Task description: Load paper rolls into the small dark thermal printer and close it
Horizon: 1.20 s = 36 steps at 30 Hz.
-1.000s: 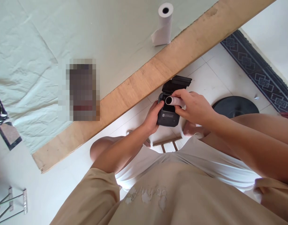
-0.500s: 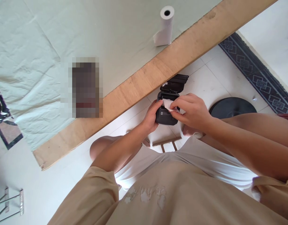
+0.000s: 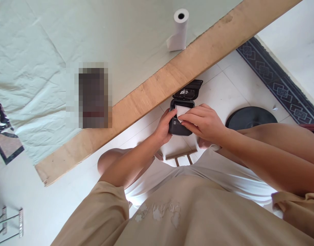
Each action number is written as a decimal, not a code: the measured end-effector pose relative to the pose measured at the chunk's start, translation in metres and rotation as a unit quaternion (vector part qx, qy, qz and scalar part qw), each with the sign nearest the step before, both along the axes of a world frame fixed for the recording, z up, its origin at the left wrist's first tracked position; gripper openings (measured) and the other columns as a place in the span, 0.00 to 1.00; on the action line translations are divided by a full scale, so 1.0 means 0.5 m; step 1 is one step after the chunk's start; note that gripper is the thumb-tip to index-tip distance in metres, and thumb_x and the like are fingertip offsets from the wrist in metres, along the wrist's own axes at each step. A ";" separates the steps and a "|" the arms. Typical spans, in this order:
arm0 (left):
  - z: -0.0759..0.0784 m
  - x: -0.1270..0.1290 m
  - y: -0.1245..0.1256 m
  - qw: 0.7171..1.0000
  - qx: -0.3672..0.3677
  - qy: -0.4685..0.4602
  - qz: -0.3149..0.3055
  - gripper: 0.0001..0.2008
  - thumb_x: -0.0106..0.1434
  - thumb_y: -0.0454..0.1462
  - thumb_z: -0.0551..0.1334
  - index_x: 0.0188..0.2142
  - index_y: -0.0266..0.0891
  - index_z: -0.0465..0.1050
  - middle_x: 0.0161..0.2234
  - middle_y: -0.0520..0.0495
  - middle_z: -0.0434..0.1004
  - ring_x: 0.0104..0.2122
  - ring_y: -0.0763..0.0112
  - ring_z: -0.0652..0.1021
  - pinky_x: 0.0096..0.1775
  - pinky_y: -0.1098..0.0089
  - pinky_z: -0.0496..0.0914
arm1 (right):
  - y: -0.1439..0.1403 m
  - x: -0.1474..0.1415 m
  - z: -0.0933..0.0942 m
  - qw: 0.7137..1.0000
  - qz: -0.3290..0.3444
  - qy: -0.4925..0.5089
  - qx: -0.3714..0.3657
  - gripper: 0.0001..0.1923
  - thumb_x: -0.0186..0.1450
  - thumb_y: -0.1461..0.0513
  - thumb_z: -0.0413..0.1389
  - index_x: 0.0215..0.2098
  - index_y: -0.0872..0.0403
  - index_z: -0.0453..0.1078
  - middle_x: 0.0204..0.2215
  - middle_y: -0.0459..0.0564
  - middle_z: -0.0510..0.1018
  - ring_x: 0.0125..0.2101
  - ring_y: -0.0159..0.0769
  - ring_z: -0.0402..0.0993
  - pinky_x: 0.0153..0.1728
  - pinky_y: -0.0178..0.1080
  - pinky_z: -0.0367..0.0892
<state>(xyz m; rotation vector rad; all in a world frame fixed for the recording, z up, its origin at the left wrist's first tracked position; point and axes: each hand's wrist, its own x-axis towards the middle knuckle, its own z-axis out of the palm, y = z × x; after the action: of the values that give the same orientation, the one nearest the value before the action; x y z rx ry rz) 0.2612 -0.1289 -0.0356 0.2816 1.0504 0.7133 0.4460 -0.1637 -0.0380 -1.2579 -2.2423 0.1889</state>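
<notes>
A small black receipt printer (image 3: pixel 181 129) with its lid (image 3: pixel 189 91) swung up is held over my lap, beside the table edge. My left hand (image 3: pixel 165 127) grips the printer's left side, its thumb at the rim of the paper bay. White paper (image 3: pixel 182 110) lies in the bay. My right hand (image 3: pixel 204 122) reaches in from the right with its fingers pinched on that paper, and covers part of the bay. A white paper roll (image 3: pixel 181 32) stands on the table with its loose end out to the left.
The table has a pale green cover (image 3: pixel 136 51) and a wooden edge (image 3: pixel 152 95). A blurred-out dark object (image 3: pixel 93 97) sits near that edge. On the tiled floor are a round black disc (image 3: pixel 251 116) and a small wooden stool (image 3: pixel 181 155). A metal rack (image 3: pixel 12 222) stands lower left.
My right fingers have moved slightly left and down over the bay. The paper now lies flatter and more squarely inside it. My left hand keeps its hold on the printer.
</notes>
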 end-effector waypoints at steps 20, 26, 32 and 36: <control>-0.001 -0.004 -0.008 0.999 0.046 0.009 -0.023 0.24 0.50 0.47 0.82 0.38 0.41 0.74 0.29 0.57 0.73 0.30 0.73 0.73 0.34 0.71 0.66 | 0.001 -0.026 0.013 0.977 0.051 -0.036 0.202 0.12 0.72 0.67 0.63 0.31 0.50 0.70 0.32 0.42 0.82 0.36 0.32 0.72 0.42 0.43 0.63; 0.010 -0.005 -0.007 0.997 0.055 0.023 -0.050 0.30 0.44 0.46 0.84 0.39 0.42 0.72 0.30 0.57 0.72 0.31 0.72 0.72 0.34 0.69 0.65 | -0.004 -0.037 0.009 0.980 0.051 -0.017 0.190 0.13 0.74 0.65 0.66 0.32 0.51 0.71 0.32 0.41 0.83 0.39 0.32 0.73 0.43 0.42 0.64; 0.016 -0.005 -0.009 0.996 0.054 0.029 -0.057 0.30 0.44 0.45 0.82 0.42 0.41 0.73 0.33 0.55 0.75 0.35 0.70 0.74 0.39 0.67 0.66 | -0.006 -0.019 0.007 0.985 0.004 0.001 0.175 0.12 0.77 0.62 0.62 0.34 0.50 0.75 0.33 0.42 0.84 0.36 0.33 0.72 0.41 0.45 0.59; 0.016 -0.006 -0.009 0.996 0.050 0.034 -0.065 0.29 0.44 0.46 0.81 0.41 0.42 0.72 0.33 0.56 0.74 0.34 0.71 0.73 0.40 0.67 0.65 | -0.007 -0.018 0.001 0.996 0.012 -0.004 0.092 0.14 0.78 0.60 0.60 0.33 0.49 0.76 0.29 0.43 0.83 0.34 0.33 0.71 0.40 0.45 0.59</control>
<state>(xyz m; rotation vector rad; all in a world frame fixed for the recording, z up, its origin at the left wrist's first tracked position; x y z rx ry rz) 0.2584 -0.1336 -0.0274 0.4597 1.0531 0.6428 0.4370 -0.1671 -0.0377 -1.1365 -2.2267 -0.0136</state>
